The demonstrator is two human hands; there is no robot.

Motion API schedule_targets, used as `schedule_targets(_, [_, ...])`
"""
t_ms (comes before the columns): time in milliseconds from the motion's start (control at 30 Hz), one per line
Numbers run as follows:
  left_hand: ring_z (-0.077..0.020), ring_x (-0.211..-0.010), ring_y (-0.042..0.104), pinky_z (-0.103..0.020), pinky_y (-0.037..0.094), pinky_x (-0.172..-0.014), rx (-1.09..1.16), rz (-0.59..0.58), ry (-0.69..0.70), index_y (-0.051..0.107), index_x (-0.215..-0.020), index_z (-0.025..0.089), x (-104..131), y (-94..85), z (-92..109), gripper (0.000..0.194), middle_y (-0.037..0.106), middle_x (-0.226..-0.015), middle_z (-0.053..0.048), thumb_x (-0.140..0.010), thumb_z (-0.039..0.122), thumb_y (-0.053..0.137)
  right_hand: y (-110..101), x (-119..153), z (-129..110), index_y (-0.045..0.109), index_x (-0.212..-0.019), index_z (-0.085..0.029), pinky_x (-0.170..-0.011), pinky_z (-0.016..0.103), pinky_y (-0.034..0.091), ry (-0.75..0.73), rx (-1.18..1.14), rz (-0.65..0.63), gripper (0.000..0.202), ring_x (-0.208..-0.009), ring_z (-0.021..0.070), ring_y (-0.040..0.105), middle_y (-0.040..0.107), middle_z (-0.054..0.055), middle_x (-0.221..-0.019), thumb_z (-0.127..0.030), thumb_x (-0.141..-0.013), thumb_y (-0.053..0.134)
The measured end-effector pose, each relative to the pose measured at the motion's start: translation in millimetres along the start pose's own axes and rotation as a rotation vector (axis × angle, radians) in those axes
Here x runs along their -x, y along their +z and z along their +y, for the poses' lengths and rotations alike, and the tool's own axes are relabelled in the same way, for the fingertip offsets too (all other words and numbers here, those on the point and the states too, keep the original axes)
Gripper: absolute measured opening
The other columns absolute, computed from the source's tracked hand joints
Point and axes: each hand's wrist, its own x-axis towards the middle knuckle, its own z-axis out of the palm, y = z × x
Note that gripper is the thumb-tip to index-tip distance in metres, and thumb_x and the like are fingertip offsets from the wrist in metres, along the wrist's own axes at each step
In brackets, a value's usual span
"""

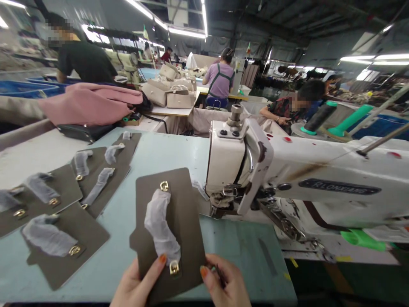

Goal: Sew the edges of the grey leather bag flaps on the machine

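A grey-brown bag panel [185,200] is held up over the table between my hands. A handle wrapped in thin white material [159,221] runs down its face, with a gold buckle fitting [164,186] at the top and a second gold fitting [174,267] at the bottom. My left hand [139,279] grips the lower left edge, thumb pressed on the front near the wrapped handle. At the lower right edge, my right hand [228,281] is closed with its thumb against the panel; something small and dark shows among its curled fingers, too hidden to name.
Several similar panels with wrapped handles, such as the nearest panel [86,234], lie on the pale green table [236,243] at left. A white sewing machine [287,166] stands close on the right. Pink cloth [96,102], beige bags [179,98] and co-workers [220,81] are beyond.
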Motion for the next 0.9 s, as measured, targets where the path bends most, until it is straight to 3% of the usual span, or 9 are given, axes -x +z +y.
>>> schedule_targets(100, [-0.0284, -0.102, 0.065, -0.033, 0.055, -0.083, -0.043, -0.066, 0.062, 0.061, -0.111, 0.018, -34.6, 15.3, 30.6, 0.046, 0.072, -0.106, -0.007, -0.073, 0.04, 0.073, -3.5, -30.1, -24.4, 0.065, -0.071, -0.016, -0.054, 0.022, 0.038, -0.01, -0.023, -0.119, 0.044, -0.056, 0.0142, 0.05, 0.057, 0.002, -0.06, -0.056, -0.085, 0.053])
schedule_targets(200, [-0.0266, -0.095, 0.067, -0.029, 0.055, -0.074, -0.043, -0.133, 0.085, 0.059, -0.111, 0.016, -62.3, 38.4, 48.5, 0.044, 0.072, -0.104, -0.008, -0.076, 0.039, 0.071, -6.4, -52.7, -38.7, 0.059, -0.066, -0.016, -0.058, 0.023, 0.037, 0.027, 0.0, -0.092, 0.044, -0.059, 0.0144, 0.052, 0.059, 0.002, -0.06, -0.052, -0.089, 0.05])
schedule_targets(333, [-0.0236, -0.085, 0.069, -0.027, 0.054, -0.068, 0.001, -0.191, 0.045, 0.059, -0.113, 0.015, -82.6, 59.3, 61.1, 0.046, 0.073, -0.102, -0.008, -0.075, 0.039, 0.071, -8.3, -66.2, -42.8, 0.057, -0.059, -0.017, -0.056, 0.023, 0.034, 0.048, 0.042, -0.04, 0.047, -0.055, 0.0135, 0.049, 0.055, 0.001, -0.056, -0.052, -0.09, 0.048])
schedule_targets(467, [-0.0222, -0.078, 0.069, -0.03, 0.054, -0.07, -0.043, -0.216, 0.099, 0.063, -0.109, 0.014, -93.9, 65.7, 69.9, 0.043, 0.074, -0.095, -0.008, -0.073, 0.036, 0.072, -6.1, -72.4, -39.4, 0.057, -0.059, -0.018, -0.062, 0.025, 0.038, 0.037, 0.002, 0.007, 0.045, -0.061, 0.0153, 0.054, 0.059, 0.002, -0.062, -0.05, -0.089, 0.049])
schedule_targets(600, [-0.0198, -0.066, 0.066, -0.028, 0.054, -0.062, -0.088, -0.197, 0.136, 0.068, -0.099, 0.014, -101.2, 69.1, 76.0, 0.038, 0.074, -0.077, -0.004, -0.068, 0.035, 0.075, -2.5, -76.4, -37.4, 0.057, -0.056, -0.019, -0.073, 0.027, 0.041, 0.023, -0.024, 0.056, 0.044, -0.068, 0.0174, 0.06, 0.062, 0.002, -0.061, -0.045, -0.091, 0.049])
schedule_targets(700, [-0.0181, -0.061, 0.064, -0.026, 0.053, -0.06, -0.097, -0.205, 0.125, 0.068, -0.102, 0.013, -104.0, 70.5, 77.2, 0.041, 0.072, -0.069, -0.002, -0.067, 0.034, 0.076, -0.9, -76.3, -40.4, 0.056, -0.055, -0.019, -0.073, 0.026, 0.041, 0.025, -0.018, 0.07, 0.044, -0.067, 0.0168, 0.06, 0.061, 0.001, -0.059, -0.042, -0.092, 0.048])
schedule_targets(900, [-0.0203, -0.07, 0.067, -0.03, 0.055, -0.066, -0.085, -0.26, 0.115, 0.064, -0.11, 0.014, -107.3, 71.4, 73.6, 0.047, 0.075, -0.087, -0.007, -0.071, 0.036, 0.074, 3.7, -75.5, -44.6, 0.055, -0.054, -0.018, -0.073, 0.026, 0.042, 0.05, -0.052, 0.106, 0.043, -0.066, 0.0158, 0.06, 0.061, 0.001, -0.059, -0.04, -0.091, 0.048])
